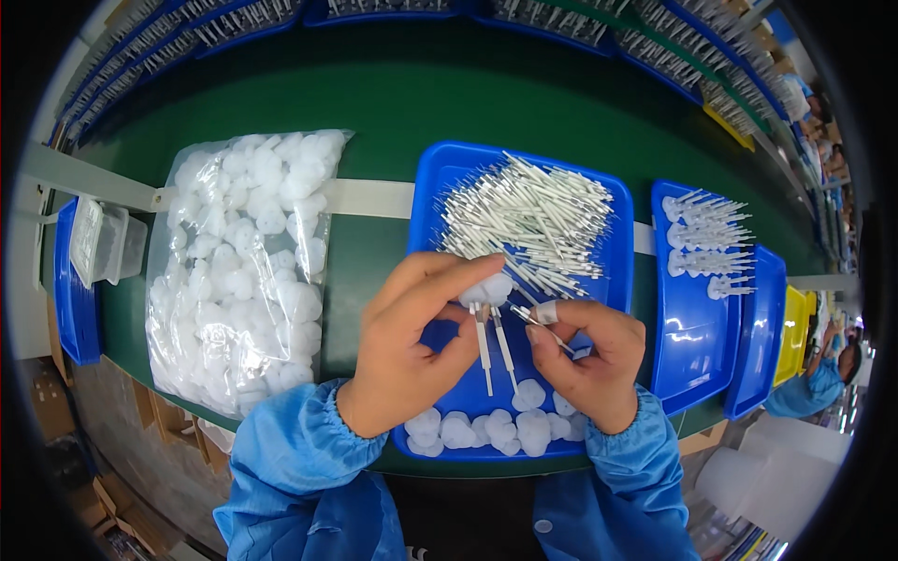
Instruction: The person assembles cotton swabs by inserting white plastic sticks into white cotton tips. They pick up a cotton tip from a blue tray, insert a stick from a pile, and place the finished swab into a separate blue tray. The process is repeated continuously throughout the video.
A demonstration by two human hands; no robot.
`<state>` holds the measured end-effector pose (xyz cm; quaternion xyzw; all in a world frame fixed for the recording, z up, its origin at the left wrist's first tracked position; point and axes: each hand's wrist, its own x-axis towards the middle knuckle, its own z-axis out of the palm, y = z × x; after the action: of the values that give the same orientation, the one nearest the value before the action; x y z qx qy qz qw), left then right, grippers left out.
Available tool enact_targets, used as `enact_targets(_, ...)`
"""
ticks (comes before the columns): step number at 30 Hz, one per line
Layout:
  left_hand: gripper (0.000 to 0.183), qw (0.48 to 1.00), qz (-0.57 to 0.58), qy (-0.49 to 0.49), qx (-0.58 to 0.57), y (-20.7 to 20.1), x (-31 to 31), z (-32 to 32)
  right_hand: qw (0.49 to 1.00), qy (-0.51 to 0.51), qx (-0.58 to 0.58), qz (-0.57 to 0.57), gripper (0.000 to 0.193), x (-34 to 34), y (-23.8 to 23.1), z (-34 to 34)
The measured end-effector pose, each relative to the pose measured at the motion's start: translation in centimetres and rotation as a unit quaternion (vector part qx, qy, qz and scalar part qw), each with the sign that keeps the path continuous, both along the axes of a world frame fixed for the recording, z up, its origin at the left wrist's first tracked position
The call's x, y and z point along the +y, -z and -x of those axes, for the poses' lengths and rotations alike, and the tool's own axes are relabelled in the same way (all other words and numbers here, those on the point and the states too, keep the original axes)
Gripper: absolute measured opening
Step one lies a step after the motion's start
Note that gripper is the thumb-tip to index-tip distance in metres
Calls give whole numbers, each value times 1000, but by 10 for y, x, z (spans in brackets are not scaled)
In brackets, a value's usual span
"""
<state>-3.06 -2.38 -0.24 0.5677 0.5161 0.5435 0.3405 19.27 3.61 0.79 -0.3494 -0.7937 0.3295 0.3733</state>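
My left hand (pixel 412 341) pinches a translucent white rounded plastic piece (pixel 486 289) between thumb and fingers. Two thin white rods (pixel 494 351) with metal-looking ends hang down from it. Close by on the right, my right hand (pixel 594 360), with a pale wrap on one finger, grips another thin rod (pixel 526 315), its tip near the plastic piece. Both hands are over a blue tray (pixel 426 196). A large heap of white rods (pixel 528 220) fills its far part, and white plastic pieces (pixel 500 430) line its near edge.
Left of the tray lies a clear bag (pixel 238 271) full of white plastic pieces. On the right, another blue tray (pixel 687 360) carries rows of pieces with rods in them (pixel 706 234). Racks of loaded blue trays (pixel 374 11) curve along the back. Another person (pixel 814 379) is at far right.
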Motion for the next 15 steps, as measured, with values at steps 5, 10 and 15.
enact_targets(5, 50, 1000, 2, 4, 8, 1, 3, 1, 1000, -4, 4, -27, 29, 3, 1, 3)
enact_targets(10, 52, 1000, -15, -16, 12, 3, 2, -3, 1000, 8, -22, 12, 28, 1, 1, 1)
enact_targets(15, 51, 994, -58, -14, 96, 2, 4, -3, 997, 32, -3, 74, 27, -7, -3, 6)
